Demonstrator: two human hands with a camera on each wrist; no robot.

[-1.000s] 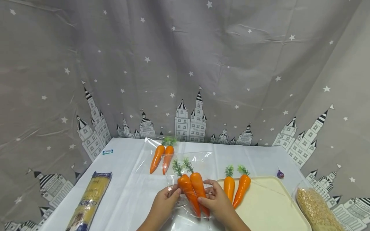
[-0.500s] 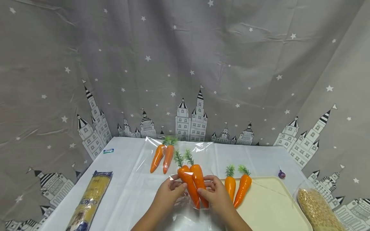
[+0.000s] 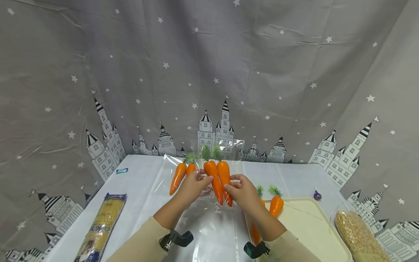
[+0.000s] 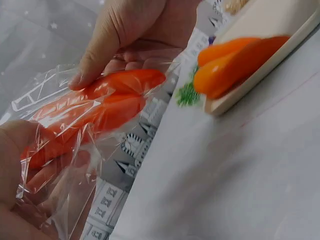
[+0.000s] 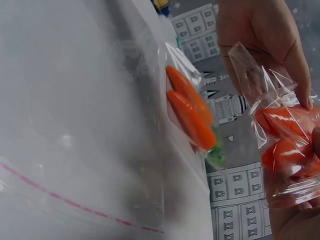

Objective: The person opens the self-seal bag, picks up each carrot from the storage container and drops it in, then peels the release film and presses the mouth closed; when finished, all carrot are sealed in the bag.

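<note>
Two orange carrots with green tops [image 3: 214, 178] are inside a clear plastic bag [image 3: 235, 148], raised above the table. My left hand [image 3: 194, 186] grips the bag's left side and my right hand [image 3: 243, 192] its right side, thumbs in front and other fingers partly hidden behind. In the left wrist view the film lies wrinkled over the held carrots [image 4: 120, 107]. Behind my left hand, another clear bag with two carrots [image 3: 178, 178] lies on the table. Two loose carrots [image 3: 276, 206] rest at the left edge of a cream tray [image 3: 307, 225], partly covered by my right forearm.
A spaghetti pack [image 3: 102, 227] lies on the left, with a small teal packet [image 3: 122, 170] farther back. On the right are a small purple wrapped lollipop [image 3: 317, 195] and a bag of grain flakes [image 3: 356, 233]. Clear film with a pink line [image 5: 75, 202] lies flat in front.
Both hands have lifted the bagged carrots upward and away from the body. The forearms and wrist cameras have come into view. The other carrots and packs have stayed in place.
</note>
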